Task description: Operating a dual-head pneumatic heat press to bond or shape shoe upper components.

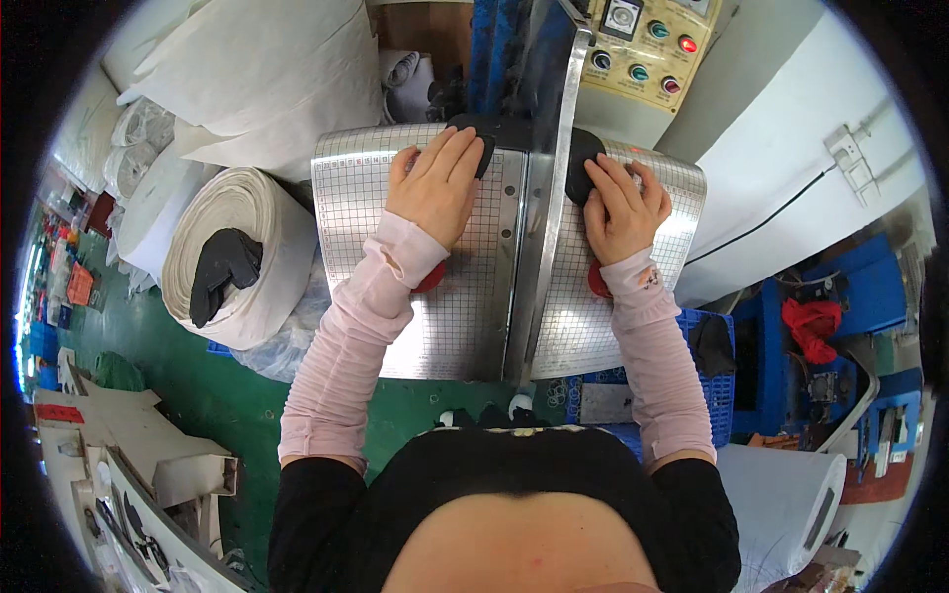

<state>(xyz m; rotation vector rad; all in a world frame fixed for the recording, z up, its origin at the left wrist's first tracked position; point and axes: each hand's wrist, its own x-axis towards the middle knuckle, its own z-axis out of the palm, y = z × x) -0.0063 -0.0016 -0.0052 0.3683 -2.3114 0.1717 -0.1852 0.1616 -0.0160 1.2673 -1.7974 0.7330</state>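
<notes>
A dark, soft-looking black piece (506, 130) lies across the far part of a shiny metal work table (361, 227) printed with a grid. It shows on both sides of an upright metal plate (552, 178), which hides its middle. My left hand (433, 190) rests on the left part, fingers stretched forward and thumb apart. On the right part, my right hand (625, 206) touches the edge with extended fingertips. Beside my left wrist sits a red round button (431, 279), partly covered by the sleeve; another red button (597, 281) shows beside my right wrist.
A yellow control panel (647, 49) with knobs and lights stands behind the table. At left is a large cream fabric roll (222, 198) with a black piece (222, 267) on it. A blue crate (720, 395) sits low at right, near a white roll (776, 504).
</notes>
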